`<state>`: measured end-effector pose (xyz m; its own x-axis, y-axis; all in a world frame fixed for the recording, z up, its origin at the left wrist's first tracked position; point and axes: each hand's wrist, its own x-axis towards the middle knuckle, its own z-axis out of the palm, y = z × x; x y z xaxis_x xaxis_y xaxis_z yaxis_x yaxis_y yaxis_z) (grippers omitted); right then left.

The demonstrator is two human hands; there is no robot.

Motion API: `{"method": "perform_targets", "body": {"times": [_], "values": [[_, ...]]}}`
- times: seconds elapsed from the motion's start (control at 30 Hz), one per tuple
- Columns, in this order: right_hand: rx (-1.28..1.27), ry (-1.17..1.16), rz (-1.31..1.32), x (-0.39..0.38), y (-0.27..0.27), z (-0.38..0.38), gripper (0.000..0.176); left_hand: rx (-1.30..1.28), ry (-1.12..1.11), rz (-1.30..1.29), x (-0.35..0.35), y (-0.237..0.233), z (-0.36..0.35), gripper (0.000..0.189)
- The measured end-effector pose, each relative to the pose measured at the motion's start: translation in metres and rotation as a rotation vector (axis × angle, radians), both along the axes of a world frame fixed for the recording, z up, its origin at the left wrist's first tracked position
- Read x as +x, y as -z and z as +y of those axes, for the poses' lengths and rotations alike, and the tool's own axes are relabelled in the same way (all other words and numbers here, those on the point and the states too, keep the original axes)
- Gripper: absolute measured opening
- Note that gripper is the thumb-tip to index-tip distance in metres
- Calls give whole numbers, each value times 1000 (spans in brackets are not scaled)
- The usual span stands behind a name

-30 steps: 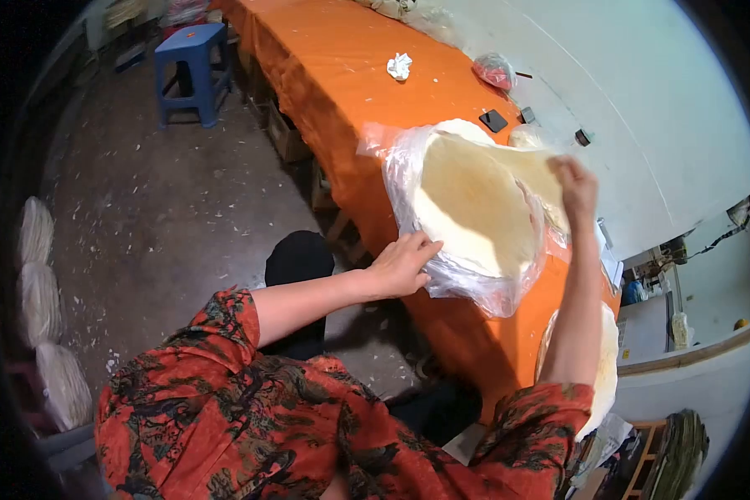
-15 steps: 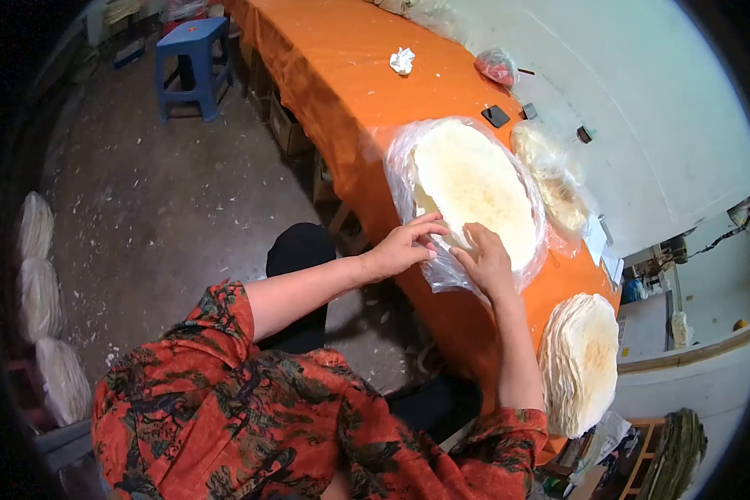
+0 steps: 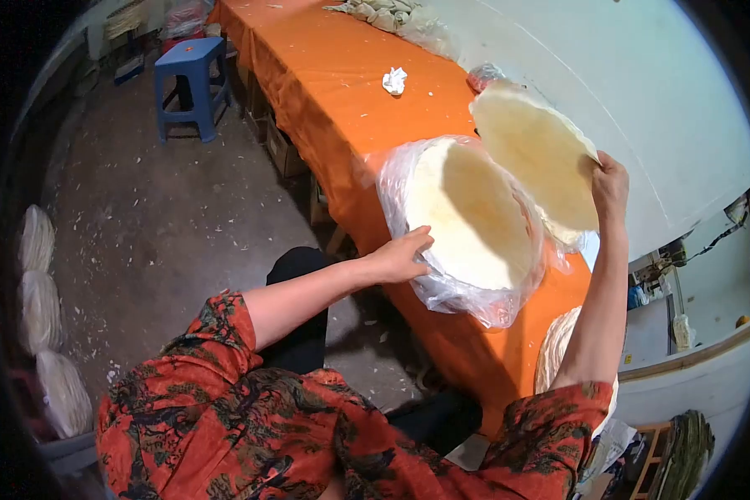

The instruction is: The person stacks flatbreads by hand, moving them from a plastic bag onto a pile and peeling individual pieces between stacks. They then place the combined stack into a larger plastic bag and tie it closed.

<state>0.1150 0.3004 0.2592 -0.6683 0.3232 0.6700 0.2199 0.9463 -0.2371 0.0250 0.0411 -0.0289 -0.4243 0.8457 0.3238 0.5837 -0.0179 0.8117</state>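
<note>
My right hand (image 3: 610,185) is closed on the edge of a thin, round cream sheet (image 3: 535,150), lifted up at the right of the stack. Below and left of it, a stack of round cream sheets (image 3: 450,225) lies in an open clear plastic bag (image 3: 393,187) on the orange-covered table. My left hand (image 3: 404,255) rests at the near left edge of this stack, fingers together; whether they grip anything is hidden. Shadow falls over the top of the stack. A second stack of round sheets (image 3: 554,346) is partly hidden behind my right forearm.
Crumpled white paper (image 3: 394,81) lies on the orange table (image 3: 325,58). A blue stool (image 3: 193,83) stands on the floor at the upper left. Bagged round stacks (image 3: 40,312) line the far left. Pale bundles (image 3: 383,12) lie along the wall.
My right hand has moved up and to the right, lifting one round sheet off the bagged stack. My left hand has stayed near the stack's edge. The view has shifted slightly.
</note>
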Motion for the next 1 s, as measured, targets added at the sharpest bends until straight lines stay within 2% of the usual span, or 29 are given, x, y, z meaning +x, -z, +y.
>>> {"method": "perform_targets", "body": {"times": [0.07,0.13,0.17,0.23,0.3,0.43,0.5,0.53,0.6,0.63,0.7,0.77,0.8,0.9,1.0], "values": [[120,72,-75,17,20,-24,19,5,45,-110,2,-19,-8,57],[251,50,-214,36,77,-48,26,-121,112,-772,4,-43,-18,53],[256,-62,-112,46,124,-51,26,-124,115,-777,5,-46,-19,53],[124,-135,-199,64,174,-98,31,287,131,-1152,11,-46,-21,46],[110,-161,-355,76,209,-115,30,305,270,-1404,7,-41,-23,32],[62,-199,-345,85,216,-122,32,354,224,-1415,10,-30,-24,35],[-102,-299,-397,88,208,-120,33,364,212,-1440,10,-25,-24,38],[-107,-295,-390,88,209,-120,33,376,278,-1476,8,-23,-23,43],[105,-395,-244,85,214,-123,38,381,349,-1507,8,-23,-23,48],[103,-390,-238,85,214,-127,38,394,386,-1517,10,-26,-23,51],[202,-292,-331,86,217,-136,49,397,423,-1529,12,-30,-23,55],[219,-218,-359,85,226,-122,52,411,500,-1596,9,-33,-20,61],[244,-150,-386,85,228,-119,55,387,450,-1556,9,-32,-19,63],[174,-165,-381,88,227,-114,54,389,401,-1612,11,-33,-18,63],[249,-173,-424,94,227,-124,55,402,426,-1610,7,-19,-13,57]]}}
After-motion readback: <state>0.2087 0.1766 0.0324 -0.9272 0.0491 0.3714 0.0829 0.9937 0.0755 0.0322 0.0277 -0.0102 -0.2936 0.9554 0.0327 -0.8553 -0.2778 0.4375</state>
